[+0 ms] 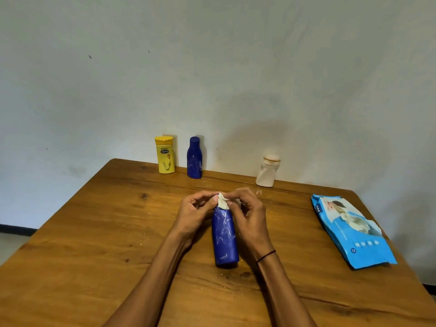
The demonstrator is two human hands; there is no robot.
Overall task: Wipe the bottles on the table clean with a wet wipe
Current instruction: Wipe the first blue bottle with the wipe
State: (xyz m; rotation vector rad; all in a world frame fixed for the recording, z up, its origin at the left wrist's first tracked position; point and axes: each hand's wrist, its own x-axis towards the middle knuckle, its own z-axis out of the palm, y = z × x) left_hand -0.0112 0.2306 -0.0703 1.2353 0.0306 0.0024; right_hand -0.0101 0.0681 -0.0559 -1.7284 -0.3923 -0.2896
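A dark blue bottle (224, 239) smeared with white streaks stands on the wooden table (99, 232) in front of me. Both hands meet at its top. My left hand (195, 213) and my right hand (247, 215) pinch a small white wet wipe (222, 201) over the bottle's cap, which the wipe and fingers hide. At the table's far edge stand a yellow bottle (165, 155), a second blue bottle (194, 158) and a dented white bottle (267, 171).
A blue pack of wet wipes (354, 234) lies at the right side of the table with a wipe sticking out of its opening. White specks dot the wood. A pale wall rises right behind the far bottles.
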